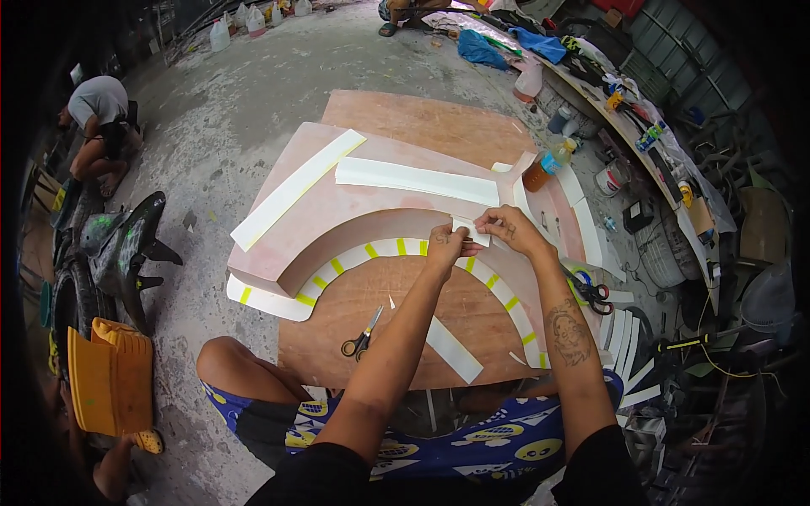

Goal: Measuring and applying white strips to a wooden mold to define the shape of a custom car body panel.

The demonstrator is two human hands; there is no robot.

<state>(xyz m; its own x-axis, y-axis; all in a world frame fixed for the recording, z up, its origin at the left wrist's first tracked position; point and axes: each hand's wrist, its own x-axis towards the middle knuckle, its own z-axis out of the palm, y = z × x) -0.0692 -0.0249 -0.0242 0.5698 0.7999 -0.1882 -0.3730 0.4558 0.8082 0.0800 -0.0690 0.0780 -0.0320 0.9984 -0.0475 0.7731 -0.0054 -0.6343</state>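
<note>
Above the arch of a pinkish fender-shaped panel [291, 181], both my hands grip a small piece of white card [461, 223]. My left hand [445, 246] pinches its near side, while the fingers of my right hand [509, 228] are closed on its right edge. A curved white card strip [344, 263] follows the arch, with short yellow-green tape pieces across it. Two white card strips [413, 180] [297, 190] lie on the panel's top. Below the arch, scissors [363, 336] and another white strip [456, 350] rest on the brown plywood board [371, 291].
A bottle of amber liquid [548, 164] stands on the panel's right. More scissors [595, 291] and several cut white strips [623, 341] lie by my right arm. At left are a crouching person [99, 126], a black bodywork part [126, 244] and an orange case [114, 379]. A cluttered bench [624, 118] runs along the right.
</note>
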